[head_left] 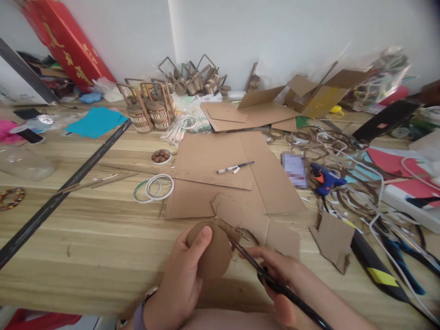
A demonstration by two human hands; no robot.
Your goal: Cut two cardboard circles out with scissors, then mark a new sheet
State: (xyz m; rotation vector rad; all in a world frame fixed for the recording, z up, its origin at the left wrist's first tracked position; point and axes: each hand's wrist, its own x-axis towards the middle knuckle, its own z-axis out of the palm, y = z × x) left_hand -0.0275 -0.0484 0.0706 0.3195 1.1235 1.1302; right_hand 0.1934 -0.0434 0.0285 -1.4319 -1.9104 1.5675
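Near the table's front edge, my left hand grips a round cardboard disc, thumb flat on its face and fingers behind it. My right hand is closed around the black handles of scissors. Their narrow blades point up and left, meeting the disc's right edge, where a scrap of cardboard juts out. Just beyond lies a cut cardboard piece with a circle outline, resting against a large cardboard sheet. A pen lies on that sheet.
Left of the sheet are tape rolls and a dish of brown balls. A blue glue gun, cords, cardboard strips, pliers and a black-and-yellow tool crowd the right. Small woven baskets stand behind.
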